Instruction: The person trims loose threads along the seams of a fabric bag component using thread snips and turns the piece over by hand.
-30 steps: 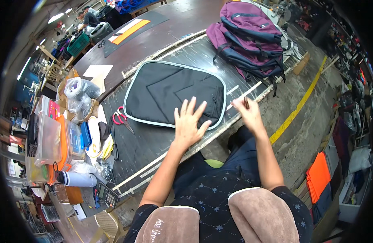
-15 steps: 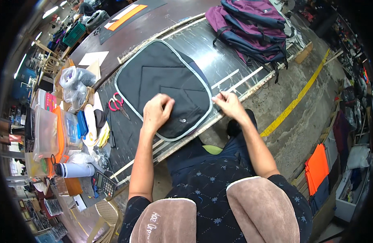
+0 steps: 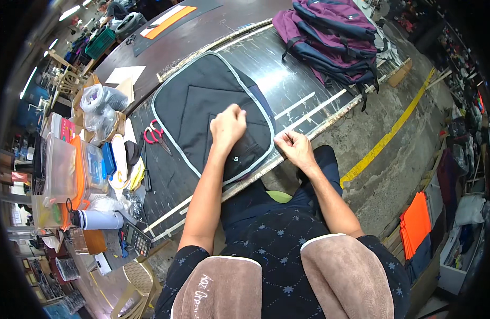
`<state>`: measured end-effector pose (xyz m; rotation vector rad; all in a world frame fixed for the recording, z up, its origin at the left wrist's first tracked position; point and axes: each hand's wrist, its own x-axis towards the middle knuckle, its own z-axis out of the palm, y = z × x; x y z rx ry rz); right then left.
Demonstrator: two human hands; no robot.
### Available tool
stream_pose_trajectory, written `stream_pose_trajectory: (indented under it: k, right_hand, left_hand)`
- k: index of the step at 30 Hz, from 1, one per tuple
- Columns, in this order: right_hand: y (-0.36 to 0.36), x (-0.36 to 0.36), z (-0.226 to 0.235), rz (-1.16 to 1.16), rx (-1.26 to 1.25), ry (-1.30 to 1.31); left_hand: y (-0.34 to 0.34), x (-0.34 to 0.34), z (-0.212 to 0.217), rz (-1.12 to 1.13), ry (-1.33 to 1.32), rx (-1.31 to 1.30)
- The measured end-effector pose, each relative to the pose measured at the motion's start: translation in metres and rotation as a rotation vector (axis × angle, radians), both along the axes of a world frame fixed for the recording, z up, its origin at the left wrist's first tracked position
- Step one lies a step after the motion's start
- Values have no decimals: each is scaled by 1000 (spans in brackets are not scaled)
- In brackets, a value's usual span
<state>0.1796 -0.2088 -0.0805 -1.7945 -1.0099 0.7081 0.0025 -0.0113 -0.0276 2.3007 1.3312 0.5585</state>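
A black fabric bag panel (image 3: 194,114) with grey edge binding and stitched lines lies flat on the dark worktable (image 3: 168,165), its near end at the table edge. My left hand (image 3: 228,126) is closed in a loose fist over the middle of the panel; what its fingers hold, if anything, is hidden. At the panel's right near edge, my right hand (image 3: 297,147) has thumb and fingers pinched together by the binding. Whatever sits in that pinch is too small to name. A small white mark (image 3: 235,159) shows near the panel's lower edge.
Red-handled scissors (image 3: 154,133) and a dark slim tool (image 3: 147,179) lie left of the panel. Plastic boxes (image 3: 60,167), a white bottle (image 3: 99,219) and a calculator (image 3: 137,238) crowd the left side. Purple-and-navy backpacks (image 3: 330,40) are piled at the far right.
My left hand has moved right and farther across the panel, its fingers curled. My right hand has shifted slightly down. The panel's right edge has drawn in a little to the left.
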Motion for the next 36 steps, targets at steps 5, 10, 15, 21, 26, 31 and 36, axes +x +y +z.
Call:
stream_pose_trajectory:
  k: [5,10,15,21,26,31,36]
  right_hand:
    - [-4,8,-3,-16,15,16]
    - [16,15,22,-30,95,15]
    - [88,26,44,40,252,-295]
    - [146,47,13,108,-4,-480]
    - [122,87,2,-133,239,-225]
    - [-8,209,15,-510,309,-203]
    - [-227,333,28,-1127,-378,-627]
  left_hand:
    - [16,-68,51,229,-515,230]
    - [49,-252,64,565,-504,483]
    - [-9,-281,51,653,-412,318]
    - [-102,-165,6,393,-384,36]
    - [-111,-153,-37,172,-264,157]
    - [-78,-151,-45,121,-413,22]
    - [-58,-147,-42,360,-543,51]
